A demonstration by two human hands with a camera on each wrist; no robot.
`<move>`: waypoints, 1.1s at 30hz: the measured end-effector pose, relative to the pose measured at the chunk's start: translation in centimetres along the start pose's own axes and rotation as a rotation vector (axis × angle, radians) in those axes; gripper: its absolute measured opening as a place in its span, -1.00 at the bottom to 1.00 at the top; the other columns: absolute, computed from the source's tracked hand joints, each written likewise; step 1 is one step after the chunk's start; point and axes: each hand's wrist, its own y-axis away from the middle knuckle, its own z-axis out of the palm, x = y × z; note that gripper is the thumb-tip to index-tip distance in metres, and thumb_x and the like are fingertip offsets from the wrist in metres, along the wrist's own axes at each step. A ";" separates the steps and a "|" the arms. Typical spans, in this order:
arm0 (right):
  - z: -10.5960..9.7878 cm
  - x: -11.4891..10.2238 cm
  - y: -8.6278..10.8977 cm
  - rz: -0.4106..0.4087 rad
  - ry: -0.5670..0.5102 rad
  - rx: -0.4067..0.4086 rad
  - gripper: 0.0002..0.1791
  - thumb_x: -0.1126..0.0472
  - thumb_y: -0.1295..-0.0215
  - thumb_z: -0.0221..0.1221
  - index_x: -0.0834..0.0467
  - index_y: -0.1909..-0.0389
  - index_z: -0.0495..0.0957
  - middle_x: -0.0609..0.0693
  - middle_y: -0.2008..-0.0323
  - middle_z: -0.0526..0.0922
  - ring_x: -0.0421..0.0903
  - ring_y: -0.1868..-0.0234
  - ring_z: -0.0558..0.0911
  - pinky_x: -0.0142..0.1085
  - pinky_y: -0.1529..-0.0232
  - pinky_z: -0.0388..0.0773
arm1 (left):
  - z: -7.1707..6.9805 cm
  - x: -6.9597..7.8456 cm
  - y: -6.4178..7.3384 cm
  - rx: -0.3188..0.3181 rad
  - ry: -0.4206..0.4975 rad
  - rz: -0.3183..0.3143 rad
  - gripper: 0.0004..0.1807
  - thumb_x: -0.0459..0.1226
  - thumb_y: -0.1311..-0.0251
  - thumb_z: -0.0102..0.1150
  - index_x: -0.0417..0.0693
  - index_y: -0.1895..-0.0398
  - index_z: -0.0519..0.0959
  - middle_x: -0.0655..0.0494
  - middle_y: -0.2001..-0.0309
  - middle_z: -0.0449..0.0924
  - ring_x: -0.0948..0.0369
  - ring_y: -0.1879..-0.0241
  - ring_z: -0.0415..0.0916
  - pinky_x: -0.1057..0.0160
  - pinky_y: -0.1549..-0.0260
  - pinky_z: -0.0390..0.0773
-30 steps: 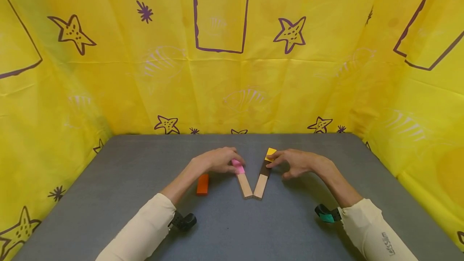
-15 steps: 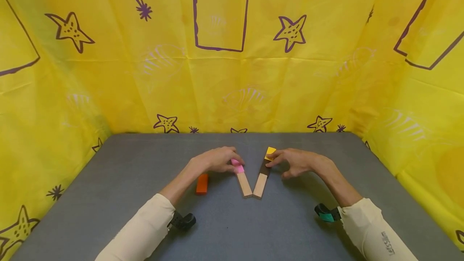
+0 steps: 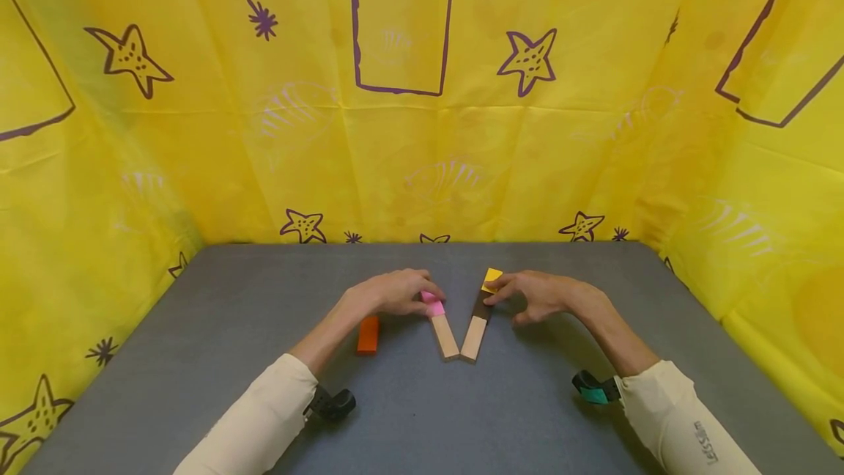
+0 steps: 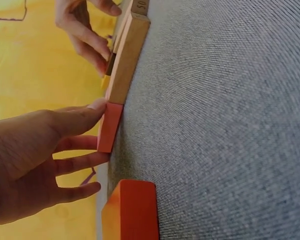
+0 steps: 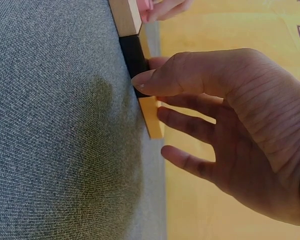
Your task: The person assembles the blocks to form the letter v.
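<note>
My left hand [image 3: 402, 292] pinches a pink block [image 3: 433, 304] between thumb and fingers at the far end of a wooden block [image 3: 445, 337]. A second wooden block [image 3: 473, 339] meets it at the near end, so the two rows form a V. Beyond this second one lie a dark brown block [image 3: 482, 306] and a yellow block [image 3: 492, 276], end to end. My right hand [image 3: 541, 295] reaches in from the right, its loosely bent fingers touching the dark and yellow blocks. In the right wrist view its thumb [image 5: 150, 82] overlaps the dark block.
An orange-red block [image 3: 368, 336] lies apart, left of the V, beneath my left forearm. The grey cloth-covered table [image 3: 422, 424] ends at a yellow printed curtain [image 3: 422, 138] behind and at both sides. Black straps with cameras sit on both wrists.
</note>
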 end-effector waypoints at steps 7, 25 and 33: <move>-0.1 0.0 0.0 0.001 -0.009 -0.003 -0.37 0.32 -0.22 0.37 0.03 -0.36 0.60 0.24 -0.47 0.47 0.31 -0.48 0.44 0.27 -0.48 0.36 | -0.3 0.0 0.0 0.024 0.016 0.001 -0.57 -0.12 -0.47 0.23 0.10 -0.35 0.61 0.02 -0.21 0.61 0.08 -0.20 0.53 0.03 -0.30 0.56; 0.1 0.1 -0.1 0.013 0.003 -0.001 -0.38 0.30 -0.23 0.39 0.00 -0.35 0.61 0.22 -0.47 0.47 0.29 -0.46 0.46 0.26 -0.47 0.38 | 0.0 0.3 0.0 0.023 0.004 -0.005 -0.58 -0.07 -0.41 0.30 0.07 -0.28 0.66 0.02 -0.16 0.64 0.10 -0.12 0.56 0.06 -0.23 0.60; 0.0 0.0 0.0 -0.001 -0.003 -0.003 -0.38 0.31 -0.22 0.37 0.01 -0.35 0.61 0.24 -0.47 0.46 0.30 -0.46 0.46 0.27 -0.47 0.38 | -0.1 0.4 0.1 0.020 0.002 -0.022 -0.58 -0.06 -0.43 0.28 0.08 -0.29 0.65 0.03 -0.23 0.64 0.08 -0.21 0.56 0.03 -0.31 0.58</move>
